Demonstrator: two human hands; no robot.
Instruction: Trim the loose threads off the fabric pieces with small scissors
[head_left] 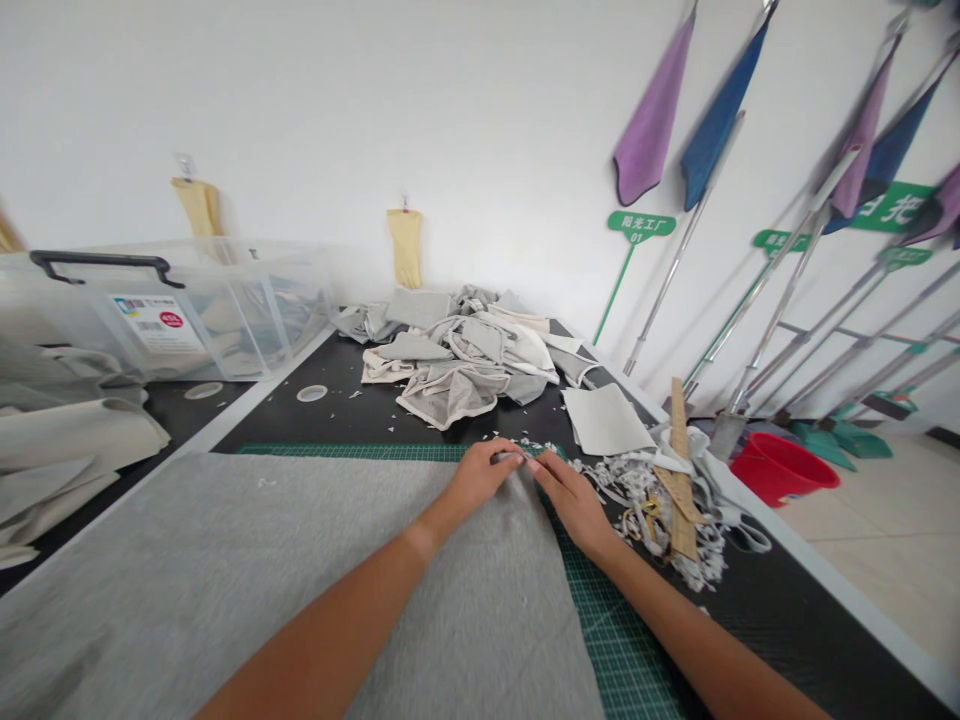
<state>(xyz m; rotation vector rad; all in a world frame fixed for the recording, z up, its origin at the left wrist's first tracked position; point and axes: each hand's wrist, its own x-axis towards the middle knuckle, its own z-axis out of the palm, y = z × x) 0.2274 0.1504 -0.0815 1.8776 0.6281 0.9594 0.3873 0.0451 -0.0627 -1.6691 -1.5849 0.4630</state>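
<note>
A large grey fabric sheet (300, 570) lies spread over a green cutting mat (615, 630) on the black table. My left hand (480, 478) rests at the sheet's far right corner, fingers curled and pinching the fabric edge. Just to its right, my right hand (570, 495) lies on the same corner with its fingers extended and pressed along the edge. The two hands nearly touch at the corner.
A heap of grey and cream fabric pieces (457, 360) lies beyond. Scraps, a wooden ruler (681, 480) and scissors (742, 535) sit to the right. A clear plastic bin (172, 310) stands at the left. Red bucket (784, 468) and mops stand by the wall.
</note>
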